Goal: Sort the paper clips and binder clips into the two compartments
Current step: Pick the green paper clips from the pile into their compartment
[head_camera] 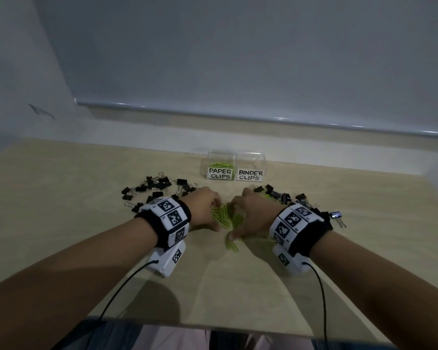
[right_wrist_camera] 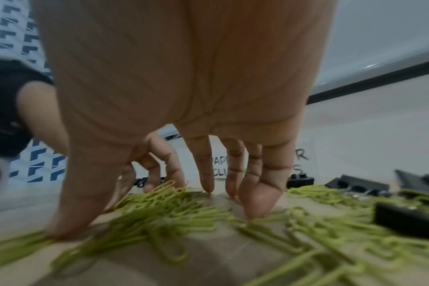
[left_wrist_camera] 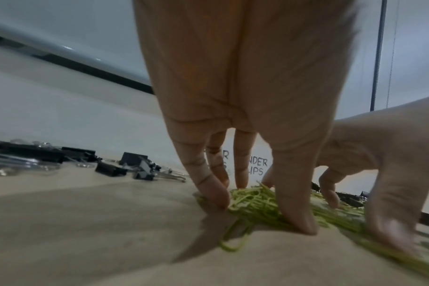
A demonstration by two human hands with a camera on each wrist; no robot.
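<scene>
A pile of green paper clips [head_camera: 224,219] lies at the middle of the wooden table [head_camera: 61,223]. My left hand [head_camera: 214,210] and right hand [head_camera: 238,219] both rest on it from opposite sides. In the left wrist view the left hand [left_wrist_camera: 252,197] has its straight fingers and thumb planted around a clump of paper clips [left_wrist_camera: 252,207]. The right hand [right_wrist_camera: 145,211] spreads its fingertips [right_wrist_camera: 255,205] on the table among the clips [right_wrist_camera: 174,216]. At the back stand the clear "PAPER CLIPS" compartment [head_camera: 220,157], holding some green clips, and the "BINDER CLIPS" compartment [head_camera: 250,160].
Black binder clips lie in two scattered groups, one at the left [head_camera: 157,188] and one at the right [head_camera: 286,197], some mixed with green clips. One binder clip [right_wrist_camera: 404,220] sits close by my right hand. A wall rises behind the compartments.
</scene>
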